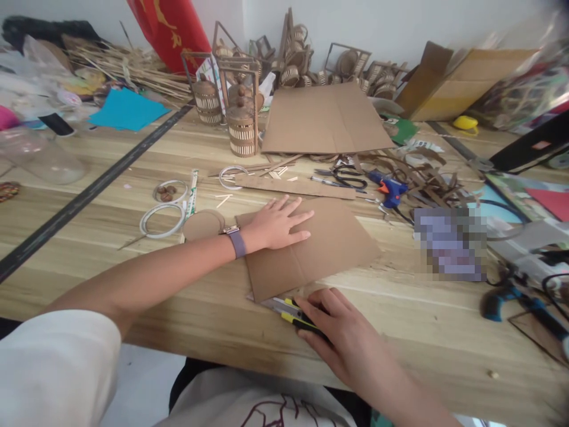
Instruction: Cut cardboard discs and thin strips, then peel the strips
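Cutter (290, 319) in right hand (344, 332) — seemingly Chinese lettering (176, 40).

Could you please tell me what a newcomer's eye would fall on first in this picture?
Probably the bare left hand spread on the near brown cardboard sheet, with the right hand holding a yellow-and-black utility knife by its near edge. Next might come the bright red sheet with gold markings at the back left, then the blue paper before it.
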A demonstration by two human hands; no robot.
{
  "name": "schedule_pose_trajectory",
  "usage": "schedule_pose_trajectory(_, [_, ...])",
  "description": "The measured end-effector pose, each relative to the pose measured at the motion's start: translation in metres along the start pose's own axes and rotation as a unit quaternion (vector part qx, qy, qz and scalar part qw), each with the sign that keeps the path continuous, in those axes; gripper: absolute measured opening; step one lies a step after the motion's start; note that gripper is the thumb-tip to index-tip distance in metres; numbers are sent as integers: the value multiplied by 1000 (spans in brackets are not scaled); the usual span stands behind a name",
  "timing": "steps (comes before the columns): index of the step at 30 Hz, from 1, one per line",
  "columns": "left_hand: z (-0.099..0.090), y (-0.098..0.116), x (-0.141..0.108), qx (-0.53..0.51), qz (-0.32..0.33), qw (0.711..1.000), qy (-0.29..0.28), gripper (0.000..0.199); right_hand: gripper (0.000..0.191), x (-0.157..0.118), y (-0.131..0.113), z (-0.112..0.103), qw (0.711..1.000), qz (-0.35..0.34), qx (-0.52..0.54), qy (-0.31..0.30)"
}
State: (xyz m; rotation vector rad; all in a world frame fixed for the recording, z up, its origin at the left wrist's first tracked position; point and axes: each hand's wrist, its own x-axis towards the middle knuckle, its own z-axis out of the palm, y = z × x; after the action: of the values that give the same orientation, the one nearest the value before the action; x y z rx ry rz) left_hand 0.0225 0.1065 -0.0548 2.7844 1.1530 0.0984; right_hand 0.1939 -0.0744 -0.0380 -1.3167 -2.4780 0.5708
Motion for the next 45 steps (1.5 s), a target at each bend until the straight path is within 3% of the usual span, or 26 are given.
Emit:
schedule_pose_trajectory(14, [-2, -3, 0, -28, 20, 999, -4, 64, 38, 13, 19, -19, 996, -70, -25, -59])
schedule_pose_trajectory(20, [-6, -4, 0, -29, 16, 999, -7, 63, 35, -10, 18, -27, 994, -65, -36, -82])
schedule_pose_trajectory(25, [-13, -4, -5, -27, 1, 1000, 15, 64, 44, -29, 29, -32, 997, -40, -43, -47])
schedule_pose_trajectory(28, [-25, 2, -26, -25, -29, 998, 51, 64, 58, -31, 45, -45, 999, -12, -40, 17])
schedule_pose_trajectory(31, [-37, 10, -67, -44, -71, 991, 105, 60, 47, -24, 77, -60, 983, 107, -44, 141])
schedule_pose_trajectory(33, [-39, 15, -98, -70, -122, 985, 101, 58, 50, -16, 102, -66, 960, 196, -24, 200])
schedule_pose_trajectory(35, [-36, 20, -125, -106, -168, 977, 74, 61, 51, -6, 122, -66, 945, 258, 17, 200])
schedule_pose_trajectory(40, [-22, 34, -156, -256, -241, 935, 53, 69, 44, 9, 129, -57, 943, 269, 64, 186])
schedule_pose_trajectory(45, [-31, 34, -148, -457, -355, 811, 85, 73, 46, 3, 117, -64, 935, 278, 96, 199])
